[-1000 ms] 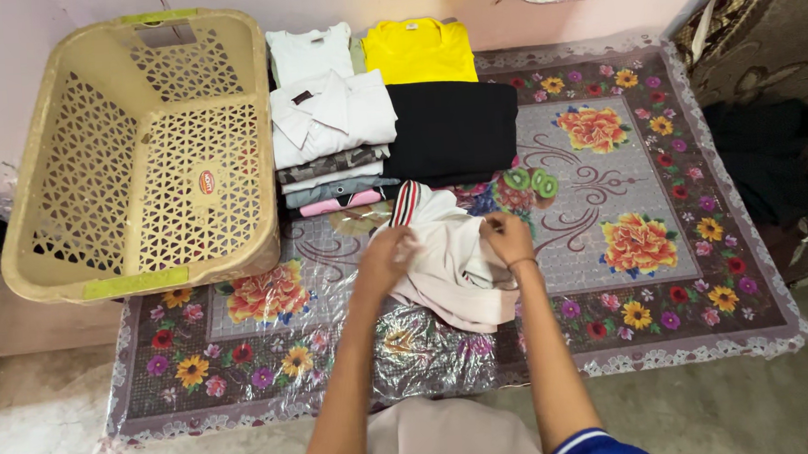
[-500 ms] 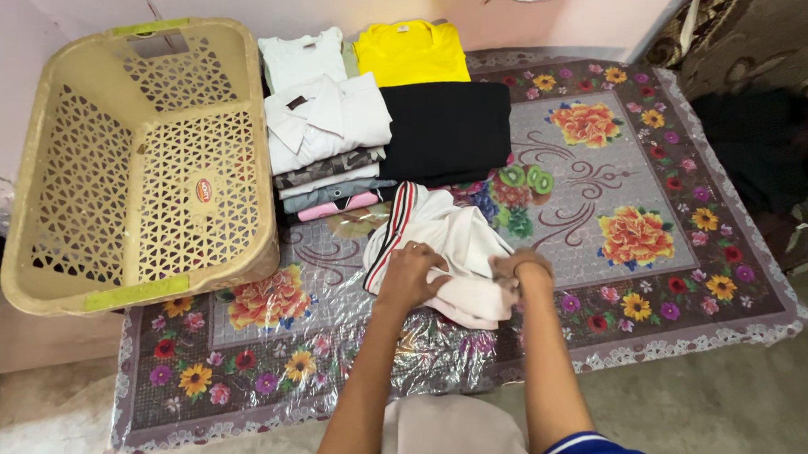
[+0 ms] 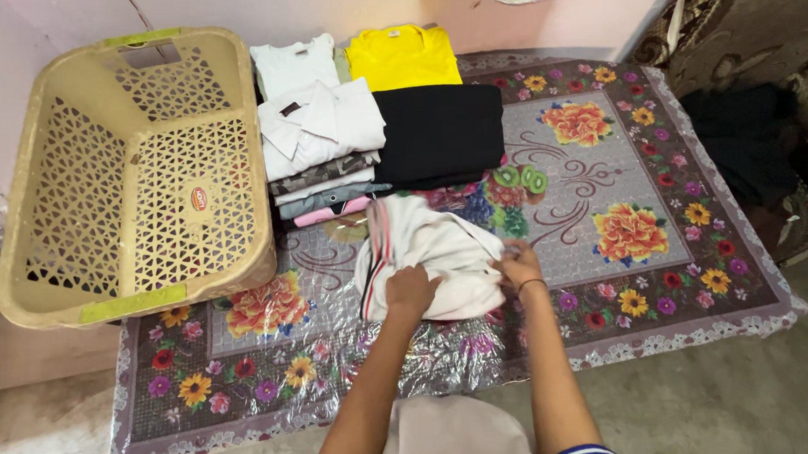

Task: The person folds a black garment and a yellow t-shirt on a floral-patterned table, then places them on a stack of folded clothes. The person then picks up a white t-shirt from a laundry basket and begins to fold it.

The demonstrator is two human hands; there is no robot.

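A white garment with a red and dark striped edge (image 3: 429, 249) lies bunched on the flower-patterned table cover (image 3: 624, 148). My left hand (image 3: 412, 289) presses on its near edge and grips the cloth. My right hand (image 3: 519, 265) pinches the garment's right side. Behind it stands a pile of folded clothes (image 3: 323, 157) topped by a white shirt, with a folded black garment (image 3: 440, 133) beside it. A folded white top (image 3: 296, 63) and a yellow shirt (image 3: 403, 56) lie at the back by the wall.
An empty beige plastic laundry basket (image 3: 75, 196) sits tilted at the table's left end. A patterned sofa with dark cloth (image 3: 744, 136) on it stands at the right. Bare concrete floor (image 3: 714, 404) runs along the near side.
The garment has been folded over and flattened toward the left. Both hands slid nearer to me along its lower edge, and the striped edge now lies at the left.
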